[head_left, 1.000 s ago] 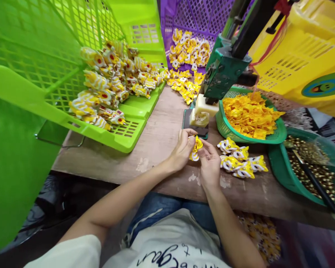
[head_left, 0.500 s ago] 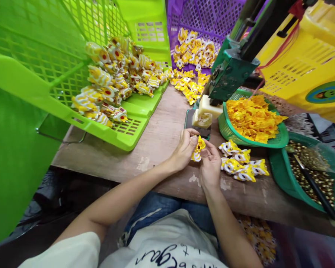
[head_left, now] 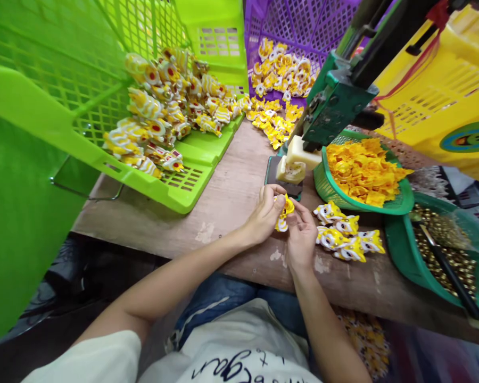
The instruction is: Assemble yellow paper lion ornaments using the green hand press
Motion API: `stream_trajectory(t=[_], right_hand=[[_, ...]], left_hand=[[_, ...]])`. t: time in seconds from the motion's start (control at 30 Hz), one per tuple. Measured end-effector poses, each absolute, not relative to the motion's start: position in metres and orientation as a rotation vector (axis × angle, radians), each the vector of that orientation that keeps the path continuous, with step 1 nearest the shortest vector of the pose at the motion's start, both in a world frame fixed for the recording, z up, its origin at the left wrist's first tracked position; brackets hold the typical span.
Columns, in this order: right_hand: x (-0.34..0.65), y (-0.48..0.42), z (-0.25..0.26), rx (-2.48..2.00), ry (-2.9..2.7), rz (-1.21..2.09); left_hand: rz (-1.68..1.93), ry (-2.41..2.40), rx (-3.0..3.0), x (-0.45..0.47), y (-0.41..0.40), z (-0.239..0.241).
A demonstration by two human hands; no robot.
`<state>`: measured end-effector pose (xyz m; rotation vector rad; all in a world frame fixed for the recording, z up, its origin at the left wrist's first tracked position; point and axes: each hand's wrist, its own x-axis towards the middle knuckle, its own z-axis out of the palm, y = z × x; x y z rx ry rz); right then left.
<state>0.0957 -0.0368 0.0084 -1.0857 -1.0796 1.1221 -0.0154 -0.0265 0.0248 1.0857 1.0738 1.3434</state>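
Note:
Between my two hands, just above the front of the bench, is a small yellow-and-white plastic animal figure part. My left hand pinches it from the left, thumb on top. From the right, the fingers of my right hand grip its edge. My fingers cover part of it. Right behind stands a press with a cream block mould at its foot. Several yellow-and-white animal heads lie grouped on the bench beside my right hand.
A tipped green crate of striped figures stands left. A purple crate spills yellow-white pieces at the back. The press's green head overhangs the bench. Right are a basket of yellow pieces, a bowl of gold beads and a yellow crate.
Both hands stay on the figure part, which looks turned slightly between the fingers. The whole view has shifted a little; nothing else on the bench has visibly moved.

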Motion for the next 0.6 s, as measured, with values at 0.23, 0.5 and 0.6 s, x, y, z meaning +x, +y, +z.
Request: stream_trajectory(t=[0.23, 0.5, 0.6], right_hand=[[0.0993, -0.0360, 0.0077, -1.089, -1.065, 1.184], [0.0972, -0.0354, 0.0043, -1.110, -1.087, 1.156], [0.0982, -0.0361, 0.0043, -1.117, -1.108, 1.132]], left_hand=[[1.344, 1.076, 1.170, -0.0149, -0.0260, 0.0233], [1.350, 1.097, 1.203, -0.0155, -0.0264, 0.0243], [1.348, 1.128, 1.287, -0.0166, -0.0263, 0.0239]])
